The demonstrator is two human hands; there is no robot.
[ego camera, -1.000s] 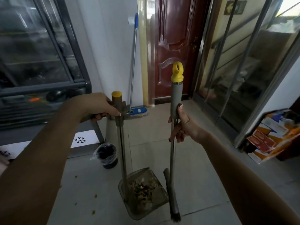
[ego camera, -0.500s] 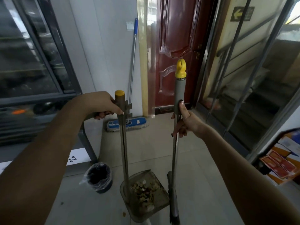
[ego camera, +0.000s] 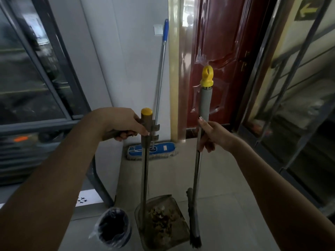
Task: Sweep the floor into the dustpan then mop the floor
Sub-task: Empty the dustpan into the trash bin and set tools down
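With the left hand clenched round the handle of the dustpan and the right hand round the broom, the mop leans near-upright on the wall beyond the left fingers, farther from the right.

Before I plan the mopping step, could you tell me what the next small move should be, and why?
Probably swing the dustpan over the lined bin just to its left and tip it out. The pan holds a pile of debris, the left hand grips its handle, the right hand holds the broom upright, and the mop leans on the wall, untouched.
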